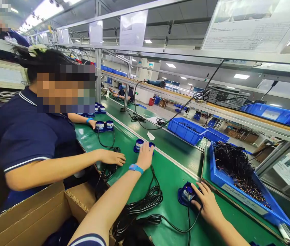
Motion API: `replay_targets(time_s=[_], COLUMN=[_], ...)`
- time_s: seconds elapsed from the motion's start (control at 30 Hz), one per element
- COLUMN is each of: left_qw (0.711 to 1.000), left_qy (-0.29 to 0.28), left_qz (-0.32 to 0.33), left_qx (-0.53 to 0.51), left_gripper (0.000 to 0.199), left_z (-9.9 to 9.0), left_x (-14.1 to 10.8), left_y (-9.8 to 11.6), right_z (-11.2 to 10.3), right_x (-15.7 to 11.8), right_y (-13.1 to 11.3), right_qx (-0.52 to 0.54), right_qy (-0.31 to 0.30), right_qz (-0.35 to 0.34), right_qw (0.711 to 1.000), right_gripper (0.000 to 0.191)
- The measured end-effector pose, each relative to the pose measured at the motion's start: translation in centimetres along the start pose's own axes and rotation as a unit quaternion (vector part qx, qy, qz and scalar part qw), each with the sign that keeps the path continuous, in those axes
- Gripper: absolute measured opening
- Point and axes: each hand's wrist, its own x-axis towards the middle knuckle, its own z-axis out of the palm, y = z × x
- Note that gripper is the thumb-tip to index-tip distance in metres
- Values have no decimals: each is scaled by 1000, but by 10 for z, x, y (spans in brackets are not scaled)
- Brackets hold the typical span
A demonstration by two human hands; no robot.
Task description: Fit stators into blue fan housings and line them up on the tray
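My left hand (145,156), with a blue band at its wrist, reaches out over the green worktop. Its fingers are closed round a blue round housing, mostly hidden behind them. Just left of it stands another blue housing (139,145). My right hand (207,204) grips the side of a nearer blue round housing (186,194) with thumb and fingers; it has a white label and small wires inside. A black cable (189,223) runs from this housing towards me. Coiled black cables (145,201) lie between my arms.
At my left, a co-worker (37,133) has one hand (110,157) by cables and the other at blue housings (104,125). A blue bin (249,196) of wires stands right. Cardboard boxes (29,215) sit lower left. A metal rail (170,160) edges the worktop.
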Motion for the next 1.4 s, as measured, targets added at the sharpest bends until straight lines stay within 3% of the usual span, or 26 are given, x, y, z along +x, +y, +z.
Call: replay_targets(time_s=[0.07,0.13,0.2,0.3,0.57,0.7,0.87,1.13,1.4], left_qw=[999,998,997,995,997,996,994,988,961], left_qy=[-1,-14,-35,-56,-38,-28,-39,-65,-116], left_qz=[-36,-51,-57,-58,3,15,37,81,212], left_qx=[24,39,47,51,68,88,97,115,137], left_gripper=[72,77,79,76,78,65,69,70,76], left_z=[0,3,9,20,33,41,33,20,13], left_x=[12,21,29,39,44,35,18,-15,-59], left_y=[-36,-59,-69,-66,-39,-23,2,56,123], right_z=[1,0,-3,-9,-12,-4,-1,-6,-33], right_x=[1,1,2,3,4,4,5,-12,-51], right_y=[-1,-3,-6,-10,-20,-21,-26,-29,-27], right_qx=[7,11,14,20,47,51,62,59,36], right_qy=[11,12,0,-23,-22,10,40,53,69], right_qz=[0,-1,-3,2,27,38,44,75,106], right_qw=[1000,1000,1000,1000,998,998,996,994,991], right_gripper=[55,55,57,58,64,59,50,39,22])
